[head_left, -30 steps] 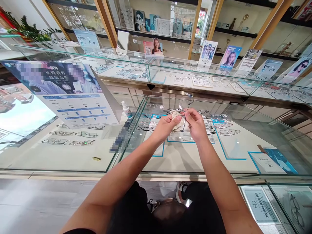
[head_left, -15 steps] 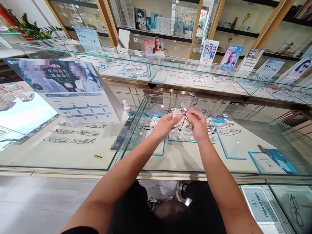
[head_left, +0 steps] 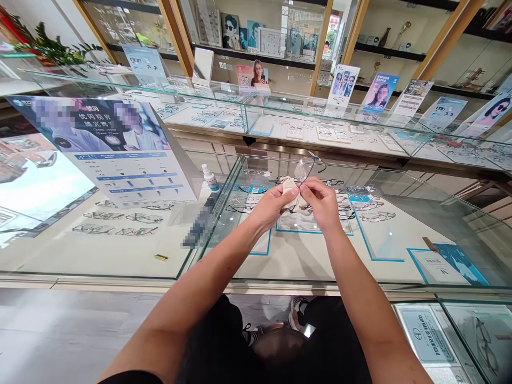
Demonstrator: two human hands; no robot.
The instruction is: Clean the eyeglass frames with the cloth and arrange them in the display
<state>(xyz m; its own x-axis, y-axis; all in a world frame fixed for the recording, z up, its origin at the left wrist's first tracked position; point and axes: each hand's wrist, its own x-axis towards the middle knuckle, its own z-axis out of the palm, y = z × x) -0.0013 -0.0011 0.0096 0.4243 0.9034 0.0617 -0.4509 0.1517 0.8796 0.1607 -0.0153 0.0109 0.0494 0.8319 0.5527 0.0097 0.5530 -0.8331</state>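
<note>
Above the glass counter, both hands meet at a pair of glasses (head_left: 303, 169). One clear lens and a dark temple stick up past the fingers. My left hand (head_left: 273, 204) is closed on a cream cleaning cloth (head_left: 291, 193), which wraps the lower part of the glasses. With thumb and fingers, my right hand (head_left: 321, 200) pinches the frame near its middle. The other lens is hidden by the cloth and fingers. Several spectacle frames lie under the glass below my hands.
A white spray bottle (head_left: 210, 178) stands on the counter to the left, beside a large folded sign (head_left: 132, 154). Eyeglass frames (head_left: 378, 216) lie inside the glass case (head_left: 392, 277). Another display case with upright cards (head_left: 380, 93) runs behind.
The glasses and my right hand have shifted slightly left. The cloth is bunched closer around the lower lens, and less of the lower temple shows.
</note>
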